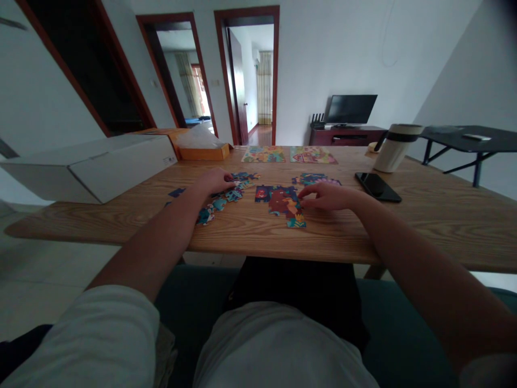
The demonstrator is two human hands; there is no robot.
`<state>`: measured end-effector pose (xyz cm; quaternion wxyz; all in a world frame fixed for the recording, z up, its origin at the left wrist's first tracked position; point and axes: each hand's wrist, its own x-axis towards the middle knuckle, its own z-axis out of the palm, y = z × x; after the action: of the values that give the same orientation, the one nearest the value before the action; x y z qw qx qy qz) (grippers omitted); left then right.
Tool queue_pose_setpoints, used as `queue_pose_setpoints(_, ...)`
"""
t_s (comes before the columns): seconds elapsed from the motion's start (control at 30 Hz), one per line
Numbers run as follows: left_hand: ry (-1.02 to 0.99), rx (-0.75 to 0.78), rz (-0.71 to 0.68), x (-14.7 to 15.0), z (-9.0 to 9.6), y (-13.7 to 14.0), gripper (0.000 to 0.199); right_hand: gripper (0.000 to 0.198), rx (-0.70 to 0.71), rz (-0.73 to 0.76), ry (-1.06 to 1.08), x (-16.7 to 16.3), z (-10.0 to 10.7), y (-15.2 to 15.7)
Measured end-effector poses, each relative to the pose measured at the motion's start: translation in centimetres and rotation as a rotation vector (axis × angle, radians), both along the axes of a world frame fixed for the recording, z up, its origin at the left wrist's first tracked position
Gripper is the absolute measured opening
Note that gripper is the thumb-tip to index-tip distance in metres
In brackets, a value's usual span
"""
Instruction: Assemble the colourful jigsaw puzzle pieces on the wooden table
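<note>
Our puzzle section (281, 202) on the desk (246, 237) looks partly joined, its outline ragged; loose pieces (235, 194) left of it await placing. Our left hand (216, 181) curls over those, our right hand (325, 195) at the section's right edge; whether either grips anything, we cannot tell.

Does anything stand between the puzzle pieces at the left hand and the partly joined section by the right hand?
Nothing visible: only tabletop separates the puzzle pieces at the left hand from the joined section by the right hand. The phone lies outside that gap, beyond the right hand.
</note>
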<state>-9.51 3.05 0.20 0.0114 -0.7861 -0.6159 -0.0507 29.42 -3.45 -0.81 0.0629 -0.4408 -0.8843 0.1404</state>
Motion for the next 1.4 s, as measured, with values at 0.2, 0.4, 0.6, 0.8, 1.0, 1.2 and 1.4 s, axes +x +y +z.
queue_pose_setpoints(0.2, -0.135, -0.021, 0.015, -0.2, -0.1, -0.4, 0.044, 0.042, 0.014, -0.01, 0.0, 0.1, -0.1, 0.0)
queue_pose_setpoints(0.4, -0.141, -0.019, 0.033, 0.4, 0.2, -0.1, 0.048, 0.041, 0.062, -0.081, -0.014, 0.0, -0.2, 0.1)
queue_pose_setpoints(0.6, 0.019, -0.072, -0.102, 5.8, 1.9, 2.4, 0.057, 0.042, 0.05, -0.076, 0.001, -0.2, 0.0, -0.2)
queue_pose_setpoints(0.8, 0.106, -0.181, -0.077, 9.4, 0.9, 6.1, 0.069, 0.038, 0.043, -0.048, 0.004, -0.3, 0.1, -0.4)
queue_pose_setpoints(1.0, 0.097, -0.148, -0.07, 10.2, 1.0, 6.5, 0.066, 0.036, 0.001, -0.025, 0.053, -0.8, 0.5, -0.7)
queue_pose_setpoints(1.2, 0.037, -0.144, -0.037, 10.5, 1.2, 6.4, 0.069, 0.036, 0.008, -0.038, 0.061, -1.0, 0.3, -0.7)
queue_pose_setpoints(1.4, 0.009, -0.266, -0.024, 10.5, 1.3, 5.5, 0.05, 0.036, 0.016, -0.038, 0.06, -0.9, 0.0, -0.7)
